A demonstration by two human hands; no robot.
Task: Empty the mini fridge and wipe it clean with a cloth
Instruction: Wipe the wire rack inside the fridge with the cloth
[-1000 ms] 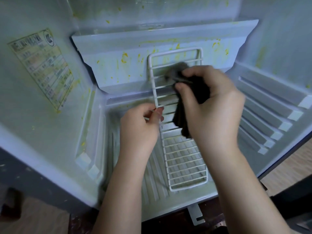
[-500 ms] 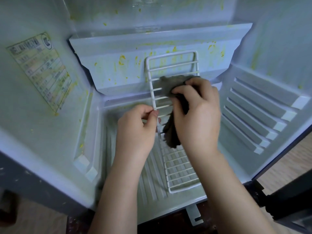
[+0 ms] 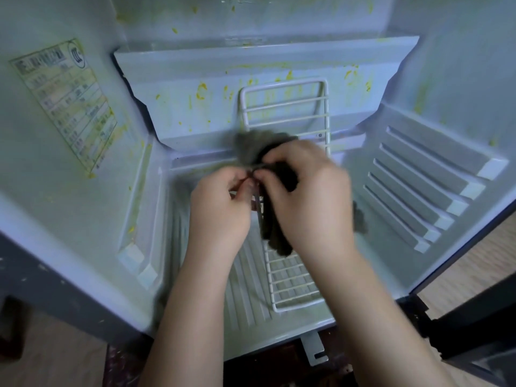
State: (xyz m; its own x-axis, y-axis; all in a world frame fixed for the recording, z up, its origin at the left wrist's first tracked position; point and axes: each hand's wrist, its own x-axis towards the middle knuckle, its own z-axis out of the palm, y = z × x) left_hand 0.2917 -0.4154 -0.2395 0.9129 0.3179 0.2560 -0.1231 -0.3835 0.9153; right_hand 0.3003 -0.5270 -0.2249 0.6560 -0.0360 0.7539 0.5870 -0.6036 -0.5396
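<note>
Though pale, yellow-spattered fridge interior; wooden floor

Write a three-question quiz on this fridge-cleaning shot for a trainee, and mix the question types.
1. True or false: the right hand grips a dark cloth.
2. Where is the printed label stuck?
A. on the left inner wall of the fridge
B. on the wire rack
C. on the floor outside
3. Fill in: the stains on the back panel beside the wire rack are ____ in colour.

Key: 1 true; 2 A; 3 yellow.
</note>
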